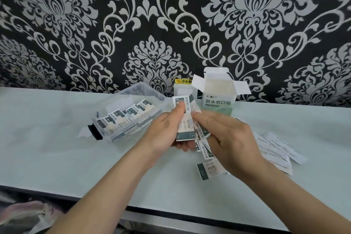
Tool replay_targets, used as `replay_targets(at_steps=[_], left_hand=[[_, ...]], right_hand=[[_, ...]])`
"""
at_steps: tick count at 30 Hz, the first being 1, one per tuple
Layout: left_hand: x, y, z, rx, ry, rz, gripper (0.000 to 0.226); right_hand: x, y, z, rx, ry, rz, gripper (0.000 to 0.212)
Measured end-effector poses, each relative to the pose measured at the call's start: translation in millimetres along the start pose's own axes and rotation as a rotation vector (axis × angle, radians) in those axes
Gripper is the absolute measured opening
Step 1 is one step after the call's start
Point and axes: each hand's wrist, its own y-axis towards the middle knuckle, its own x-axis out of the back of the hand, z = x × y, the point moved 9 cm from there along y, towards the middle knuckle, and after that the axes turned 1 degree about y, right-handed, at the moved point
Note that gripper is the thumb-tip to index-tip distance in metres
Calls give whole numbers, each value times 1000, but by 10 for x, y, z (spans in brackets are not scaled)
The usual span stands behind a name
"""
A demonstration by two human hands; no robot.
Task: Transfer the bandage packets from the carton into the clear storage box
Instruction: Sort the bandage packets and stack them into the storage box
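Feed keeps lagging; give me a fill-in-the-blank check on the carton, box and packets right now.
The carton stands with its top flaps ____.
The clear storage box sits to the carton's ____.
The left hand grips a stack of ____.
Loose packets lie on the table at the far ____.
Missing: open; left; packets; right.

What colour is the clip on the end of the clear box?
Black. The clip on the clear box shows plainly in the head view.

Pale table (57, 157): storage box (123, 93), carton (218, 102), loose packets (275, 150).
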Motion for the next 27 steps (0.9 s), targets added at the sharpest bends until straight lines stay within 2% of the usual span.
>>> replay_targets(at_steps=[3,7,9,11,14,18,22,25,27], left_hand=[[24,2,-101,-85,98,-49,64],[-3,40,-96,-143,103,-94,65],[2,63,-48,-146,74,-141,62],[19,80,-42,-172,92,-188,49],[-95,85,-41,-177,44,-131,36],[-241,102,-35,-95,-56,-89,41],[-275,228,-176,-221,185,-151,52],[-390,330,-135,-188,250,-129,51],[-463,379,-111,-175,261,-116,52]], right_hand=[[17,-1,-28,-55,48,-10,38],[-159,-37,29,-145,108,130,52],[-232,-71,37,-243,258,186,57],[-241,-101,-24,-386,457,179,58],[-258,-152,-100,-504,606,179,53],[-249,-236,-122,-517,517,212,52],[-28,-277,-212,-500,387,148,53],[9,-353,-318,-481,250,211,58],[29,-368,-381,-482,243,224,58]])
